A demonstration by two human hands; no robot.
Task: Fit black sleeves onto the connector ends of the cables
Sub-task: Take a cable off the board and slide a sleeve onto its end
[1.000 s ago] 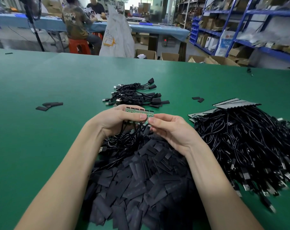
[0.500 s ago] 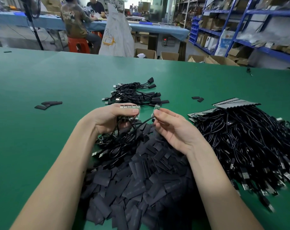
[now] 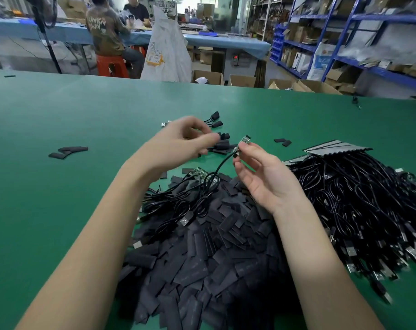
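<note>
My right hand [image 3: 261,177] pinches one cable's connector end [image 3: 244,141], a small green board, between thumb and fingertips. Its black cable [image 3: 220,167] droops left to a bundle of cables with bare connector boards [image 3: 202,176] lying on the near pile of black sleeves [image 3: 214,258]. My left hand [image 3: 178,141] hovers above and left of that bundle, fingers loosely curled, thumb pointing right, with nothing seen in it. Behind it lie sleeved cables [image 3: 222,145], partly hidden.
A large heap of black USB cables [image 3: 357,198] fills the right side, with grey striped cards [image 3: 338,147] at its far edge. Loose sleeves [image 3: 67,151] lie at the left and a few more [image 3: 283,142] at the right on the green table [image 3: 59,210]. People sit at a far bench.
My left hand let go of the row of connector boards, which dropped onto the sleeve pile, and rose toward the far pile. My right hand pulled one connector free and lifted it.
</note>
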